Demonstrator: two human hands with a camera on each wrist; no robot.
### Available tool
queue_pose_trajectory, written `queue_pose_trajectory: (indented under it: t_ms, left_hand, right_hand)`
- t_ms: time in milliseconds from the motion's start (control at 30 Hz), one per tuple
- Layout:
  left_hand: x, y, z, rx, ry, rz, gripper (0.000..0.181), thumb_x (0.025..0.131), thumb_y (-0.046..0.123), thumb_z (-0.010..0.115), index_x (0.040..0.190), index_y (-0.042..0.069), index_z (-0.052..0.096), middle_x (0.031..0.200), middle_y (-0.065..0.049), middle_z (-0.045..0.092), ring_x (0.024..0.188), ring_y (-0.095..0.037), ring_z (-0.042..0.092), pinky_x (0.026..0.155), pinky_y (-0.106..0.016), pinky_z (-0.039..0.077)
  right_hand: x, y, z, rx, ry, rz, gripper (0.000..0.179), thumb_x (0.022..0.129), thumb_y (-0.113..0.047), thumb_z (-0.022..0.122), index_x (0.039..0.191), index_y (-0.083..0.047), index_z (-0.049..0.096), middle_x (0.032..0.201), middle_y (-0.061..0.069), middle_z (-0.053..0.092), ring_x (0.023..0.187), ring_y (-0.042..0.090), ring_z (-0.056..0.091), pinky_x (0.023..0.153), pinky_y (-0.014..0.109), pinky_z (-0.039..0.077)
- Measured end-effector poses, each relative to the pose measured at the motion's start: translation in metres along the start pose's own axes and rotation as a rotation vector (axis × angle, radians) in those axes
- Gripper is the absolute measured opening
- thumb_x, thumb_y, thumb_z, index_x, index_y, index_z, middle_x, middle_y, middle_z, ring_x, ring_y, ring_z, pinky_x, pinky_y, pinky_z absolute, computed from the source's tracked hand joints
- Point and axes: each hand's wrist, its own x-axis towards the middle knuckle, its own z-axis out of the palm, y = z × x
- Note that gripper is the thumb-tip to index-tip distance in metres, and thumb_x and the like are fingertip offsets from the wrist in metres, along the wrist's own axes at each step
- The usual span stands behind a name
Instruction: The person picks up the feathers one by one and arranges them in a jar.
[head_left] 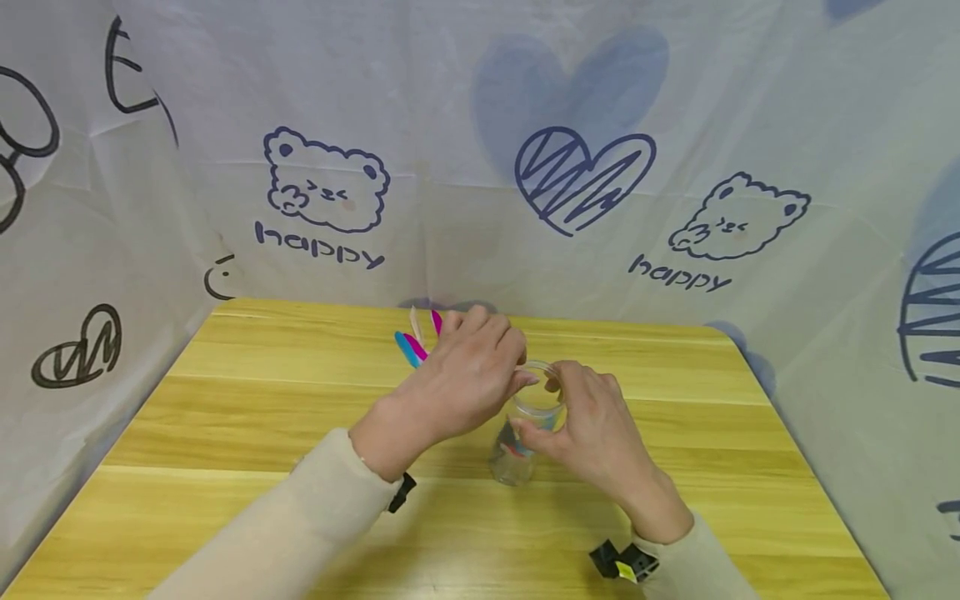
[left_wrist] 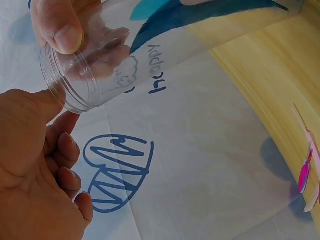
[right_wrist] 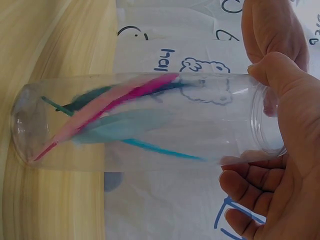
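A clear plastic jar point(head_left: 538, 408) is upright at the middle of the wooden table, its open mouth up. Inside it, the right wrist view shows a pink feather point(right_wrist: 112, 105) and several blue and teal feathers point(right_wrist: 122, 126). My right hand point(head_left: 600, 425) grips the jar just below its threaded rim, thumb on one side and fingers on the other. At the mouth is my left hand point(head_left: 476, 371), its thumb and index finger pinching the rim point(left_wrist: 67, 95) and the other fingers curled. Beyond my left hand lie loose blue, magenta and cream feathers point(head_left: 408, 348), partly hidden by it.
The table point(head_left: 247, 400) ends at a white cloth backdrop point(head_left: 450, 200) printed with bears, hearts and writing. More cloth hangs along the left and right sides. Black straps with small devices point(head_left: 626, 562) sit at my wrists.
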Motion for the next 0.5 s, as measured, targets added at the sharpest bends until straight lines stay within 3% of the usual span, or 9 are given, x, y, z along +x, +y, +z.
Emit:
queue_pose_trajectory:
  t_ms: [300,500]
  left_hand:
    - [0.0007,-0.0008,0.0011,-0.005,0.005,-0.009,0.027,0.103,0.04,0.068,0.099,0.013,0.063,0.089,-0.001,0.055,0.086,-0.024,0.043,0.079,-0.039,0.033]
    - [-0.0008,-0.0093,0.0027,-0.041,0.018,-0.042,0.027,0.103,0.04,0.069,0.099,0.014,0.064,0.093,0.0,0.057,0.092,-0.025,0.047,0.082,-0.042,0.031]
  right_hand:
    - [-0.001,0.001,-0.0008,0.0,0.0,0.0,0.061,0.077,-0.043,0.091,0.112,-0.007,0.056,0.096,0.006,0.066,0.077,0.016,0.056,0.078,0.043,0.046]
    - [-0.001,0.0008,-0.0009,-0.002,0.003,-0.004,0.062,0.077,-0.044,0.09,0.111,-0.006,0.057,0.095,0.006,0.066,0.078,0.018,0.058,0.078,0.044,0.046]
